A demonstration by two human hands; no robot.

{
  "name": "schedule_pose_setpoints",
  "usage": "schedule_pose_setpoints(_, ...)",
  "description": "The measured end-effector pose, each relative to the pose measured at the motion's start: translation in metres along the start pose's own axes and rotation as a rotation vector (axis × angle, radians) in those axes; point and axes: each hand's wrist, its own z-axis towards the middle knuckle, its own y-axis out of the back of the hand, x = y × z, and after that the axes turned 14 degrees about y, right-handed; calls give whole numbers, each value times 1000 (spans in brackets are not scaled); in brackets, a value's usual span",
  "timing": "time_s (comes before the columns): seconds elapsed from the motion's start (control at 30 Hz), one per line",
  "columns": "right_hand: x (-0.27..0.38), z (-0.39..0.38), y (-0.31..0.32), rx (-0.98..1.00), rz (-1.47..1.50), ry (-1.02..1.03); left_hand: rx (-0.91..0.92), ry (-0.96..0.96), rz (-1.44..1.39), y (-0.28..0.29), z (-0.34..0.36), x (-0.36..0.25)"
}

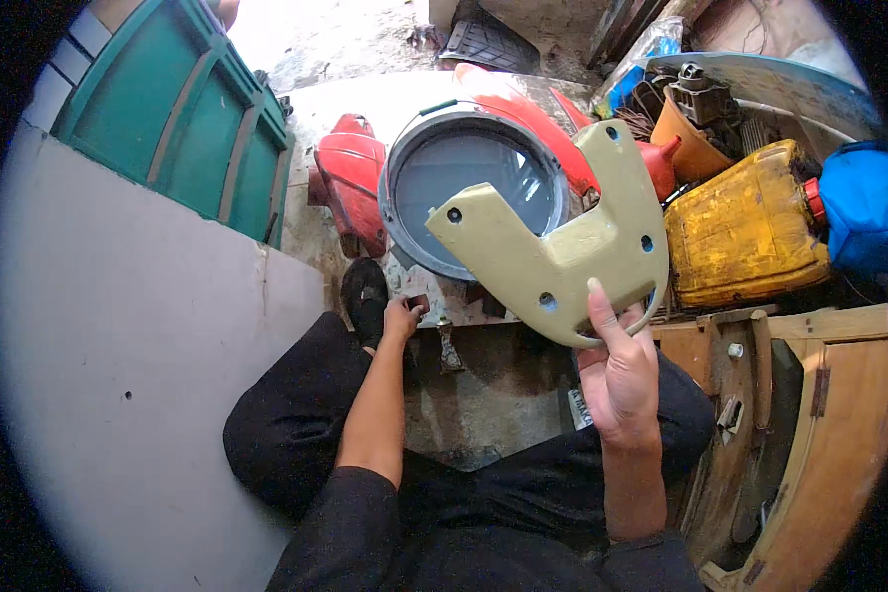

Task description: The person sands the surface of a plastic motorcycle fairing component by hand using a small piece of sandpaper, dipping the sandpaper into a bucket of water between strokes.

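My right hand (622, 370) grips the lower edge of a khaki, U-shaped plastic fairing panel (602, 252), its thumb on the front face. The panel has several screw holes and is tilted up over the right part of a round bucket (397, 217) of greyish water. My left hand (401, 319) is closed on a small brown piece (418, 305) that looks like folded sandpaper. It is beside my black shoe (366, 301), apart from the panel. The fingertips of my right hand behind the panel are hidden.
Red fairing pieces (353, 178) lie left of and behind the bucket. At right stand a dirty yellow jerrycan (745, 232), a blue container (863, 207) and an orange pot (696, 138) among metal parts. A wooden cabinet (844, 424) is near right; a white wall (158, 365) bounds the left.
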Motion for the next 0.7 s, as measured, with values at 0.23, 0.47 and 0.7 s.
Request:
schedule_pose_setpoints(0.23, 1, -2, -6, 72, -60, 31, -43, -103, 148, 4, 8, 4)
schedule_pose_setpoints(0.47, -1, -1, -2, 68, -66, 45, -53, -121, 379, 6, -14, -33)
schedule_pose_setpoints(0.7, -6, 1, -3, 29, -78, 27, -57, -222, 184, -6, 5, -11)
